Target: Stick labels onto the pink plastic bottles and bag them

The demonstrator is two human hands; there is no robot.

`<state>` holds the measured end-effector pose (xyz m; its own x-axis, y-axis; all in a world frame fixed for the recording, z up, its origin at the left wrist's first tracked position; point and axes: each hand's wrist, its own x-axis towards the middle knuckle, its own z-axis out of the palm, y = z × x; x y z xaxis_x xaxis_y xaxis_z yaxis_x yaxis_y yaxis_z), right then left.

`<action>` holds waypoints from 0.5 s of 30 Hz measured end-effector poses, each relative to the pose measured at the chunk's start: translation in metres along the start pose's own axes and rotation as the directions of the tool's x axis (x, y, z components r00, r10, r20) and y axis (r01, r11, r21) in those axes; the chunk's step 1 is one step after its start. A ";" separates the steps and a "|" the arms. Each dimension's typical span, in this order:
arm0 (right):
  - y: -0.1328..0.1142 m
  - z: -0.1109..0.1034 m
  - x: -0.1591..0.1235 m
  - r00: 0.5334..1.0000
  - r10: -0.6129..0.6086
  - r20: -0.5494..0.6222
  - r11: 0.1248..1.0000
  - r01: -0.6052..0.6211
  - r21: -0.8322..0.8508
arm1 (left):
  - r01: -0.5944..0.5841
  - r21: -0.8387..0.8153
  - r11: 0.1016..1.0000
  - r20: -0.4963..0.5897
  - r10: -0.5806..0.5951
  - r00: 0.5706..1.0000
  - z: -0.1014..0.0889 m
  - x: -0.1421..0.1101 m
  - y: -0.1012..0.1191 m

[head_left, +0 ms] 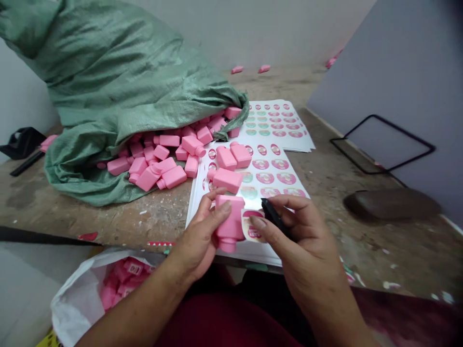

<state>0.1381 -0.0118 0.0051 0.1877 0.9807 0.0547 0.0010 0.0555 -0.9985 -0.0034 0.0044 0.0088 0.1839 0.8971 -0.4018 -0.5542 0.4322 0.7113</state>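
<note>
My left hand (197, 241) is closed around a small pink plastic bottle (230, 219), its neck towards me. At the bottle's right side is a sticker label (249, 232) with pink print, pinched under the thumb of my right hand (307, 246). That hand also grips a slim black tool (275, 219), perhaps a cutter; its far end is partly hidden by the fingers. Beneath both hands lies a stack of label sheets (267, 166). Several pink bottles rest on it, among them one lying bottle (226, 179) just beyond my left hand.
A large green sack (137, 82) spills many pink bottles (170, 177) onto the worn table (159, 209). More label sheets (278, 120) lie behind. At right are a black wire frame (383, 144) and a dark oblong object (392, 205). Below left, a white bag (77, 294) holds labelled bottles.
</note>
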 end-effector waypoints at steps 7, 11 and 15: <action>-0.004 0.006 -0.002 0.998 -0.064 -0.029 0.998 0.064 0.011 | -0.013 -0.129 0.992 -0.008 0.012 1.000 0.008 -0.002 -0.017; -0.002 0.007 -0.003 0.998 -0.063 -0.026 0.998 0.062 -0.003 | -0.024 -0.142 0.990 -0.021 0.022 1.000 0.010 -0.002 -0.018; 0.000 0.007 -0.004 0.998 -0.039 -0.053 0.999 0.039 -0.011 | -0.018 -0.157 0.988 -0.011 0.017 1.000 0.010 -0.002 -0.019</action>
<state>0.1304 -0.0145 0.0050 0.2396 0.9664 0.0931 0.0190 0.0912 -0.9957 0.0149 -0.0048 0.0022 0.1657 0.9030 -0.3964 -0.6777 0.3962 0.6194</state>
